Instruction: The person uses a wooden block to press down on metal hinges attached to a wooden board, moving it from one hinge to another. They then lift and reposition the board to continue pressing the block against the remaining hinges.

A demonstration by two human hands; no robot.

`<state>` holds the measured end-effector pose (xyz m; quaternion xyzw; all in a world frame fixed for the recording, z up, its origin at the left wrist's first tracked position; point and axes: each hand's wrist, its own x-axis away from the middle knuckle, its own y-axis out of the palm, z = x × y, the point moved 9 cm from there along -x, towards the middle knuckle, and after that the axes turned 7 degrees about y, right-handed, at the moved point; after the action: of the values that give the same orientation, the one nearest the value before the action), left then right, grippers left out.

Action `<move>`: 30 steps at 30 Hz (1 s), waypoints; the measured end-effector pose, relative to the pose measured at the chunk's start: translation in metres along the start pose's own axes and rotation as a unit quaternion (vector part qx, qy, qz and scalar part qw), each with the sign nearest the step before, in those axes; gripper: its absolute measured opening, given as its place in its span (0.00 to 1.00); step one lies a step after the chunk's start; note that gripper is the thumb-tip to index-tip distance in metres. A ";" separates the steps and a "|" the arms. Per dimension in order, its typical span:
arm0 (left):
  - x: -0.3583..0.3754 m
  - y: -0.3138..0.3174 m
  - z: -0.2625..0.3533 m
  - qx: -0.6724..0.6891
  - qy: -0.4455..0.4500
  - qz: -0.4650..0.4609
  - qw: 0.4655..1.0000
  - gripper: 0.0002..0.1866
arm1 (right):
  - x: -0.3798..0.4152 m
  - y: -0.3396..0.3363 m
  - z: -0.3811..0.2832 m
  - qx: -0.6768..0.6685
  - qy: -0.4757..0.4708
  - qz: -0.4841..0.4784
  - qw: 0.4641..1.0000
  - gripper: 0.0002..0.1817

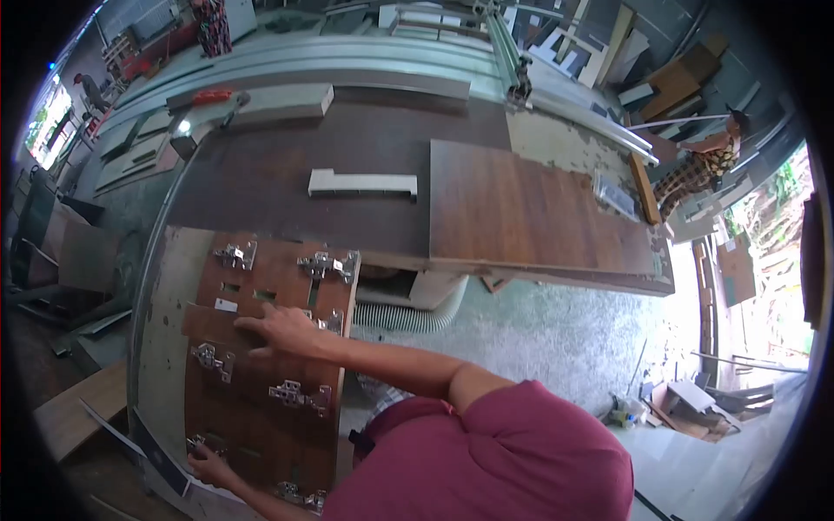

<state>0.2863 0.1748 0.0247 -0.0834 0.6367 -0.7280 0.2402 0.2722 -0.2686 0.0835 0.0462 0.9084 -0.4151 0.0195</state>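
Brown wood panels (252, 425) lie side by side on the bench, fitted with several metal cabinet hinges (300, 395). At the lower left corner, my left hand (213, 466) has its fingers closed around a metal hinge (195, 445), partly hidden by them. My right hand (282, 333) is over the upper part of the panels, fingers spread, holding nothing I can see. Just above it is a small white label (226, 306). Another hinge (330, 321) is partly covered by the right hand's wrist.
Beyond the panels, the dark bench (365, 130) bears a notched white strip (363, 183) and a large brown board (530, 204). A ribbed hose (413, 319) runs below the bench edge. A co-worker (708, 161) stands at the far right; another person (213, 26) is at the back.
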 end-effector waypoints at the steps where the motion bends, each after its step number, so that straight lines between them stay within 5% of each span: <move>1: -0.011 0.012 -0.002 0.042 0.038 0.018 0.998 0.30 | 0.007 -0.005 0.004 -0.008 0.014 0.007 1.000 0.36; 3: -0.015 0.013 -0.001 0.081 0.068 0.042 0.994 0.30 | 0.024 -0.019 0.005 -0.022 0.034 0.009 0.999 0.38; 5: 0.027 -0.012 0.065 0.333 0.109 -0.041 0.936 0.31 | 0.041 -0.025 0.001 -0.024 0.021 0.015 0.999 0.39; 7: 0.098 -0.042 0.133 0.574 0.071 -0.147 0.802 0.35 | 0.058 -0.028 -0.006 -0.032 0.025 0.000 0.999 0.41; 9: 0.149 -0.048 0.179 0.668 0.036 -0.273 0.691 0.38 | 0.075 -0.018 -0.019 -0.053 0.007 -0.019 0.998 0.42; 11: 0.181 -0.037 0.188 0.682 -0.053 -0.313 0.659 0.38 | 0.090 -0.010 -0.036 -0.070 -0.006 -0.063 0.996 0.43; 15: 0.208 -0.040 0.188 0.698 -0.060 -0.332 0.632 0.35 | 0.114 0.007 -0.065 -0.118 -0.070 -0.092 0.986 0.42; 18: 0.210 -0.038 0.157 0.670 -0.102 -0.276 0.681 0.33 | 0.121 0.024 -0.068 -0.111 -0.077 -0.129 0.982 0.42; 22: 0.216 -0.063 0.153 0.702 -0.090 -0.261 0.656 0.30 | 0.127 0.032 -0.083 -0.111 -0.122 -0.159 0.973 0.43; 24: 0.218 -0.070 0.157 0.731 -0.084 -0.266 0.623 0.29 | 0.133 0.035 -0.087 -0.087 -0.113 -0.230 0.963 0.44; 30: 0.241 -0.055 0.170 0.797 -0.173 -0.299 0.496 0.27 | 0.148 0.008 -0.074 -0.151 -0.192 -0.195 0.950 0.43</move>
<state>0.1355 -0.0814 0.0630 -0.1664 -0.3308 -0.9256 0.0780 0.1255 -0.1968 0.1149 -0.2158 0.9309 -0.2697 0.1186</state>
